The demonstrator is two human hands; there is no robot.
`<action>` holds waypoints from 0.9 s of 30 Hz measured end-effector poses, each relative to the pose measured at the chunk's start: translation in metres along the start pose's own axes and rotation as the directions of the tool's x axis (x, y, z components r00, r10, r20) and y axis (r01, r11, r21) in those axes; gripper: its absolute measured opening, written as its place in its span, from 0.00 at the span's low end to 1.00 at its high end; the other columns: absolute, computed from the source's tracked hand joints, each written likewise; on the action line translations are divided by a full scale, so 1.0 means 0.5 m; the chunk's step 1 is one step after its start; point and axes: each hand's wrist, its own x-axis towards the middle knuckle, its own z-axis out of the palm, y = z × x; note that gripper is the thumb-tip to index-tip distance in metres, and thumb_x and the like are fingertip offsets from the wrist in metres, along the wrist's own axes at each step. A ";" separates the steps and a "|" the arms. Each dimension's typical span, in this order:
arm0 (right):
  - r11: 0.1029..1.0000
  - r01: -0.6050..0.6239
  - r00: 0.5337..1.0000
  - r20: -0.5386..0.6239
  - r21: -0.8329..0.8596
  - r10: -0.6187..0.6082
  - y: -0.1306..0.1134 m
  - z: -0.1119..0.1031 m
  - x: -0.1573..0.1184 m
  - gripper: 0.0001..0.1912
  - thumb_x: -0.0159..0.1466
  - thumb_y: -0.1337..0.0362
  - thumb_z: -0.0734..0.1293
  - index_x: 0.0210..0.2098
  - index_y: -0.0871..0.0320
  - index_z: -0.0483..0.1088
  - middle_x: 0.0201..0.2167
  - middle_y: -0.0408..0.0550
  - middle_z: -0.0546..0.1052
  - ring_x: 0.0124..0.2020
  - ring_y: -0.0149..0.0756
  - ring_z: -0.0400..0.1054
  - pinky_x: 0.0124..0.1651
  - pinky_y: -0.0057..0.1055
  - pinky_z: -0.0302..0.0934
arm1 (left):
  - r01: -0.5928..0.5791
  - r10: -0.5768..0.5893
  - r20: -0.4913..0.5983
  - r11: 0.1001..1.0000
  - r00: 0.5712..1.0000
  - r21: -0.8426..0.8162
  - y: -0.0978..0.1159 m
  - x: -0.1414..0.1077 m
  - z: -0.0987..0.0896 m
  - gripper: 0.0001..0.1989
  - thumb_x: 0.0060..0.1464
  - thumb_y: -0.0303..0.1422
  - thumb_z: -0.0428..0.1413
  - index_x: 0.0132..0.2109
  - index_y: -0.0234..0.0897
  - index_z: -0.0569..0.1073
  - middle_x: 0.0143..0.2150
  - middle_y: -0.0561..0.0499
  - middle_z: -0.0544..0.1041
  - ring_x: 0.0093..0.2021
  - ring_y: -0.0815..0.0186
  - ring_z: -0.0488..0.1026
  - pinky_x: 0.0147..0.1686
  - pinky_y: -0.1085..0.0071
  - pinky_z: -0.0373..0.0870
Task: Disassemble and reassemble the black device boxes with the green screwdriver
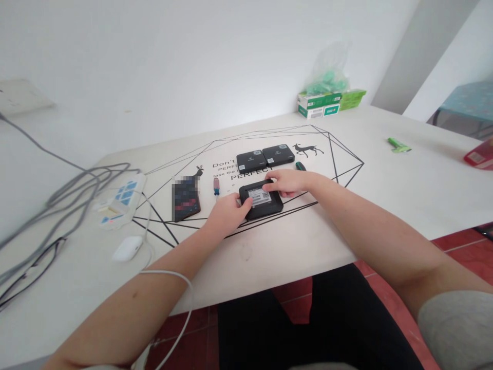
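Note:
A flat black set-top box (267,208) lies on the white table with a printed label (259,197) facing up. My left hand (227,211) grips its left edge, the thumb pressing on top beside the label. At the far right corner, my right hand (288,181) holds the box with its fingers curled and a fingertip over the label. Two similar black boxes, a left one (250,161) and a right one (279,153), sit side by side beyond it. Left of my hands is a red-and-blue screwdriver (216,186). A dark green handle (300,166) shows behind my right hand, its other end hidden.
A phone with a blurred screen (186,198), a white earbud case (128,248), a power strip (122,200), cables and glasses (34,267) are at left. Green-and-white boxes (319,104) stand by the wall. A green packet (399,145) and a red container (479,155) lie right.

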 end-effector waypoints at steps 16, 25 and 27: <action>0.844 -0.510 0.664 -0.699 -0.164 0.265 0.078 -0.091 0.017 0.32 0.62 0.49 0.75 0.57 0.65 0.72 0.59 0.74 0.75 0.60 0.66 0.72 0.59 0.54 0.68 | -0.043 0.155 -0.164 0.842 0.974 0.538 -0.027 0.007 0.000 0.20 0.71 0.35 0.45 0.50 0.31 0.80 0.52 0.34 0.81 0.52 0.47 0.77 0.48 0.58 0.71; 0.949 -0.119 0.785 -0.557 0.293 0.271 0.071 -0.067 0.037 0.15 0.63 0.56 0.73 0.27 0.58 0.70 0.18 0.50 0.74 0.21 0.35 0.69 0.27 0.31 0.67 | 0.053 0.142 -0.226 0.729 0.964 0.682 -0.039 0.013 0.010 0.23 0.70 0.39 0.47 0.54 0.27 0.81 0.67 0.28 0.71 0.60 0.40 0.70 0.54 0.50 0.68; 0.906 -0.013 0.756 -0.589 0.422 0.285 0.069 -0.065 0.042 0.14 0.67 0.55 0.69 0.31 0.57 0.68 0.19 0.46 0.73 0.18 0.30 0.65 0.23 0.26 0.63 | 0.042 0.142 -0.213 0.733 0.967 0.679 -0.040 0.015 0.015 0.24 0.70 0.38 0.46 0.54 0.27 0.81 0.69 0.28 0.70 0.60 0.41 0.70 0.54 0.49 0.68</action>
